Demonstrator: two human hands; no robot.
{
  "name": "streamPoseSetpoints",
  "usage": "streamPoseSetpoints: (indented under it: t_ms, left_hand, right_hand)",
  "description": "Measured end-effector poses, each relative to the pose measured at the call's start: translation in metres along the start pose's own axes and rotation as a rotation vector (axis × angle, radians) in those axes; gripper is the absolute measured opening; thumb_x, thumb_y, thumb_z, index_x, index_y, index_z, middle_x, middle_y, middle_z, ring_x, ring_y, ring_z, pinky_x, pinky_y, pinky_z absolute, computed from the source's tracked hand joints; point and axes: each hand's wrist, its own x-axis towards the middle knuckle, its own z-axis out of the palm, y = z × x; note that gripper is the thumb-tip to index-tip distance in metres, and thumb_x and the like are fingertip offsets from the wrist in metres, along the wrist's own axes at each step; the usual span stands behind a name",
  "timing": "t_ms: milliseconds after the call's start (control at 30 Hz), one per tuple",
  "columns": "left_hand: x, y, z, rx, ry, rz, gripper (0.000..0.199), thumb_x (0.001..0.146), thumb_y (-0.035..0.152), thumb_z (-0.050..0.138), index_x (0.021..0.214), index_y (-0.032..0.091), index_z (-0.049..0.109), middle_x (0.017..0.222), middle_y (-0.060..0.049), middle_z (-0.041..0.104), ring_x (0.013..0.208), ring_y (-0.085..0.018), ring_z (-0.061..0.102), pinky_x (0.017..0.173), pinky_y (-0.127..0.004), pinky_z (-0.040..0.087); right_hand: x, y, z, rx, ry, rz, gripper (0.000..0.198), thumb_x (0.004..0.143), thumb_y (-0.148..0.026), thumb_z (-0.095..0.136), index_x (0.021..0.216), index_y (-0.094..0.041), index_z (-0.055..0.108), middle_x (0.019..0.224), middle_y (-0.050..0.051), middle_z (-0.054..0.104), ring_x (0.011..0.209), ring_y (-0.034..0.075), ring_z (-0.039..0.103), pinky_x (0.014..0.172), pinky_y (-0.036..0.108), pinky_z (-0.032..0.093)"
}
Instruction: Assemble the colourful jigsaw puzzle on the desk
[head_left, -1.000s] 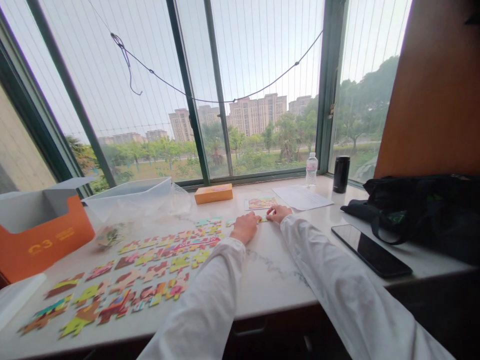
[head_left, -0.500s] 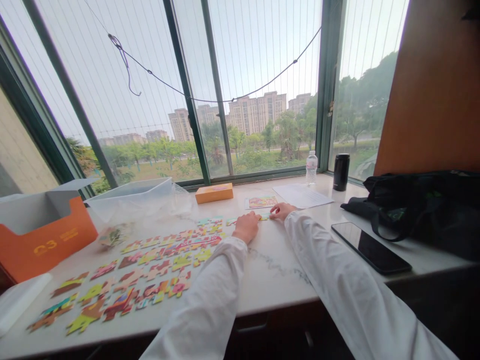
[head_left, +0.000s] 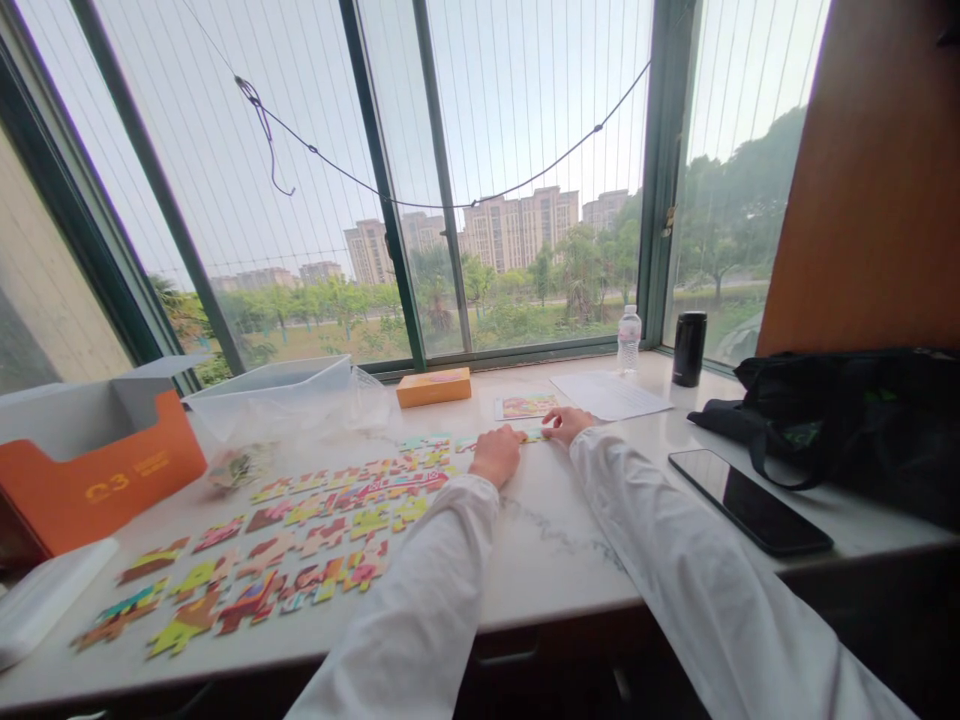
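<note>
At the back middle of the white marbled table, my left hand (head_left: 496, 455) rests with its fingers curled together on a row of joined jigsaw puzzle pieces (head_left: 534, 436). My right hand (head_left: 568, 424) pinches the right end of that row, with thumb and fingertips close together. Parts of the row are hidden under my hands. Just behind them lies a small colourful picture card (head_left: 528, 405). Left of my left hand, many loose puzzle pieces (head_left: 326, 536) lie spread in rough rows, mostly pink, brown and yellow-green.
An orange box (head_left: 112, 470), a translucent plastic bin (head_left: 274, 395) and a clear bag with bits inside (head_left: 240, 468) stand left. A small orange box (head_left: 433, 387), paper sheet (head_left: 611, 396), water bottle (head_left: 628, 340) and black tumbler (head_left: 688, 348) line the back. Right lie a phone (head_left: 750, 500) and black bag (head_left: 847, 430).
The whole view has shifted slightly, so everything appears a little farther right. Both hands stay at the puzzle row, with only slight finger movement.
</note>
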Motion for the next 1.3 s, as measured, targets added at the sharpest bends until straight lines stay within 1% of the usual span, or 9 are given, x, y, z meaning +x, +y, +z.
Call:
streamPoseSetpoints:
  t_ms: [233, 300, 400, 500, 800, 900, 1033, 1167, 1300]
  left_hand:
    - [-0.0015, -0.0028, 0.001, -0.008, 0.021, -0.018, 0.052, 0.092, 0.011, 0.034, 0.135, 0.033, 0.054, 0.12, -0.011, 0.06, 0.101, -0.024, 0.064, 0.086, -0.039, 0.049]
    - [-0.0024, -0.0041, 0.0006, -0.014, 0.026, -0.022, 0.054, 0.092, 0.011, 0.033, 0.138, 0.034, 0.051, 0.125, -0.01, 0.057, 0.101, -0.024, 0.064, 0.087, -0.039, 0.049]
    - [-0.003, -0.0051, -0.0005, -0.024, 0.017, -0.025, 0.052, 0.092, 0.012, 0.035, 0.132, 0.036, 0.058, 0.128, -0.008, 0.055, 0.101, -0.023, 0.064, 0.088, -0.037, 0.049]
    - [-0.0026, -0.0044, -0.001, -0.034, 0.004, -0.03, 0.051, 0.091, 0.012, 0.036, 0.127, 0.036, 0.062, 0.127, -0.008, 0.055, 0.101, -0.023, 0.064, 0.089, -0.037, 0.048]
    - [-0.0005, -0.0025, 0.003, -0.049, 0.002, -0.043, 0.049, 0.091, 0.014, 0.036, 0.125, 0.036, 0.064, 0.126, -0.008, 0.055, 0.102, -0.023, 0.064, 0.089, -0.038, 0.049]
    - [-0.0003, -0.0025, 0.0031, -0.053, -0.002, -0.048, 0.049, 0.091, 0.014, 0.037, 0.125, 0.036, 0.064, 0.127, -0.007, 0.055, 0.102, -0.023, 0.063, 0.09, -0.038, 0.049]
    - [-0.0002, -0.0016, 0.0018, -0.056, -0.009, -0.055, 0.049, 0.091, 0.014, 0.036, 0.126, 0.035, 0.064, 0.127, -0.008, 0.055, 0.103, -0.023, 0.063, 0.09, -0.038, 0.049]
    - [-0.0002, 0.0003, 0.0009, -0.053, -0.019, -0.059, 0.05, 0.091, 0.013, 0.035, 0.126, 0.033, 0.064, 0.126, -0.009, 0.055, 0.104, -0.024, 0.063, 0.091, -0.038, 0.049]
    - [-0.001, 0.0027, 0.0002, -0.047, -0.029, -0.063, 0.051, 0.09, 0.012, 0.035, 0.128, 0.032, 0.063, 0.127, -0.01, 0.055, 0.104, -0.024, 0.063, 0.091, -0.038, 0.049]
  right_hand:
    - [0.0005, -0.0001, 0.0012, 0.009, 0.041, -0.019, 0.027, 0.082, -0.043, 0.066, 0.106, -0.032, 0.072, 0.091, -0.002, 0.073, 0.092, 0.017, 0.064, 0.093, 0.034, 0.036]
    - [0.0005, 0.0004, 0.0021, 0.01, 0.029, -0.034, 0.024, 0.079, -0.041, 0.069, 0.102, -0.033, 0.073, 0.088, -0.003, 0.073, 0.09, 0.016, 0.065, 0.093, 0.034, 0.035]
    - [0.0007, 0.0015, 0.0032, 0.01, 0.013, -0.051, 0.02, 0.077, -0.037, 0.071, 0.096, -0.034, 0.075, 0.085, -0.004, 0.072, 0.088, 0.016, 0.065, 0.094, 0.034, 0.034]
    - [0.0012, 0.0022, 0.0029, 0.014, 0.016, -0.063, 0.024, 0.079, -0.038, 0.069, 0.102, -0.035, 0.074, 0.089, -0.004, 0.073, 0.09, 0.016, 0.064, 0.094, 0.034, 0.034]
    - [-0.0015, -0.002, 0.0022, 0.002, 0.038, -0.08, 0.02, 0.081, -0.039, 0.067, 0.099, -0.034, 0.075, 0.088, -0.003, 0.072, 0.089, 0.016, 0.064, 0.092, 0.033, 0.035]
    - [-0.0038, -0.004, 0.0006, -0.018, 0.025, -0.094, 0.017, 0.078, -0.035, 0.07, 0.094, -0.033, 0.076, 0.086, -0.003, 0.072, 0.087, 0.016, 0.064, 0.091, 0.033, 0.035]
    - [-0.0052, -0.0059, -0.0002, -0.025, 0.069, -0.121, 0.02, 0.082, -0.034, 0.065, 0.101, -0.032, 0.074, 0.091, -0.003, 0.072, 0.09, 0.016, 0.063, 0.093, 0.034, 0.032]
    - [-0.0047, -0.0065, 0.0036, -0.047, 0.039, -0.109, 0.015, 0.079, -0.033, 0.068, 0.092, -0.031, 0.076, 0.086, -0.002, 0.072, 0.087, 0.016, 0.063, 0.091, 0.034, 0.032]
    - [-0.0037, -0.0057, 0.0066, -0.054, 0.044, -0.112, 0.016, 0.081, -0.034, 0.066, 0.094, -0.031, 0.075, 0.089, -0.002, 0.072, 0.089, 0.017, 0.063, 0.09, 0.034, 0.032]
